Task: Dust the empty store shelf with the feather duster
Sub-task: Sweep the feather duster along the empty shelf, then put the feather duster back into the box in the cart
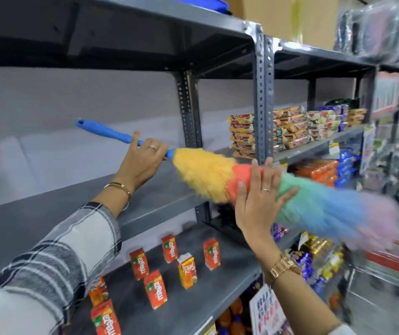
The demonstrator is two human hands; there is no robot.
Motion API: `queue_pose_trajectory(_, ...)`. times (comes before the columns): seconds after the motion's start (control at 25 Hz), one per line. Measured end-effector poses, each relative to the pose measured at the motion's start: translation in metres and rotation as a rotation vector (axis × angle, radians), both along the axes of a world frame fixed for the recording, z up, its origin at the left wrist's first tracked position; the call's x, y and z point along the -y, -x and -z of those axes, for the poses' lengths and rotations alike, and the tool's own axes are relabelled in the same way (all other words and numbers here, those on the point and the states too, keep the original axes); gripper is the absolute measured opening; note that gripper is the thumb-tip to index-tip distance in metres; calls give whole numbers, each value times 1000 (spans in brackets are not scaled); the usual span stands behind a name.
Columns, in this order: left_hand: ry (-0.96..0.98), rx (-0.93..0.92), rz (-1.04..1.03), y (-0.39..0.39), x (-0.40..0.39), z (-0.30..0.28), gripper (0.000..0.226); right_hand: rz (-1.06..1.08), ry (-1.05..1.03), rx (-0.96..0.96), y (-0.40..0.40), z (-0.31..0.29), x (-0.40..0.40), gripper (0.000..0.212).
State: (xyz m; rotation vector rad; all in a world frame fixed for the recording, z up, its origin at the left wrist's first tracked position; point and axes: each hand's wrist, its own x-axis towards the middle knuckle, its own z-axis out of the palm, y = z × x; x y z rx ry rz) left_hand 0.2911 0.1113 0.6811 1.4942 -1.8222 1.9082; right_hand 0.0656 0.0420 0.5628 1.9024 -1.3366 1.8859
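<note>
Head view: left hand (142, 163) is gripping the feather duster (217, 180) by its blue handle above the empty shelf (48, 223); right hand (257, 201) is pressing flat, fingers spread, against the feathers. Blurred feather tip is overhanging the shelf end; risk: a swing clipping the stacked snack packs (242, 134).

2 grey slotted-steel racks (261, 93) stand against a pale wall (72, 105) behind the fingers (256, 175); snack packs (290, 126) fill shelves right of them, juice cartons (155, 288) below.
</note>
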Motion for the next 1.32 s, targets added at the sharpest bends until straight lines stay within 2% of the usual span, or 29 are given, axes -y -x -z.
queue_pose_trajectory(0.12,-217,232,67,69,48,19,4,83,-152,112,53,41,20,55)
queue_pose_trajectory(0.2,-304,336,183,122,79,51,18,63,-310,136,97,87,27,59)
queue_pose_trajectory(0.32,-447,448,384,206,119,119,22,24,-574,55,159,168,27,51)
queue_pose_trajectory(0.44,-612,507,386,262,139,195,11,54,-799,-45,208,236,19,44)
queue_pose_trajectory(0.56,-811,460,398,291,156,266,15,180,-974,-163,242,290,21,44)
queue_pose_trajectory(0.64,-917,363,409,300,162,307,18,226,-1045,-241,253,317,24,45)
queue_pose_trajectory(0.76,-1005,191,402,310,172,380,35,242,-1125,-306,261,361,35,45)
queue_pose_trajectory(0.84,-1076,141,363,314,172,433,32,230,-1168,-323,264,394,39,45)
queue_pose_trajectory(0.96,-1251,173,295,321,172,502,10,251,-1185,-327,270,442,42,43)
queue_pose_trajectory(1.0,-1311,158,249,323,171,523,9,263,-1207,-319,272,457,41,43)
queue_pose_trajectory(1.12,-1340,64,253,323,163,589,22,269,-1304,-318,272,507,35,44)
queue_pose_trajectory(1.2,-1441,57,192,325,156,637,27,263,-1338,-325,267,536,28,43)
queue_pose_trajectory(1.24,-1522,34,159,326,154,654,28,250,-1349,-328,263,546,25,43)
queue_pose_trajectory(1.32,-1551,-19,117,327,153,673,28,220,-1383,-327,256,562,20,44)
